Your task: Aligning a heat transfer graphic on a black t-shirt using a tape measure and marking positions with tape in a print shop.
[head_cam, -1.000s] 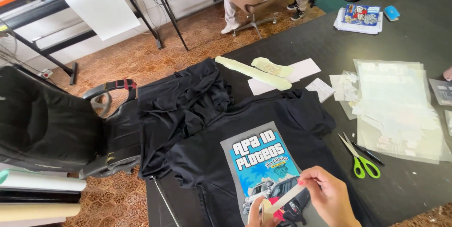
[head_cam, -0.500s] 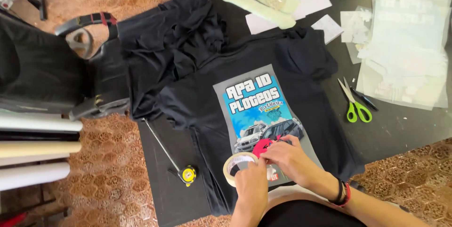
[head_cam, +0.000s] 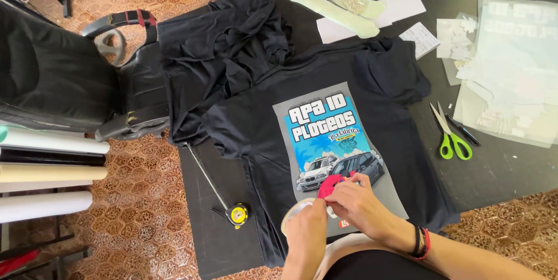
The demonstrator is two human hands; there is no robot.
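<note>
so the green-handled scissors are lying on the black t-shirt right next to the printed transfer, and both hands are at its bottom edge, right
Not quite. The green-handled scissors lie on the dark table, off to the side of the black t-shirt, not on it, as the head view shows. The left hand and right hand are indeed at the bottom edge of the printed transfer.

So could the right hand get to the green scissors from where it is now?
Probably yes. The green scissors lie flat on the dark table, right of the black t-shirt, with nothing between them and the right hand. That hand is busy at the tape roll, though.
</note>
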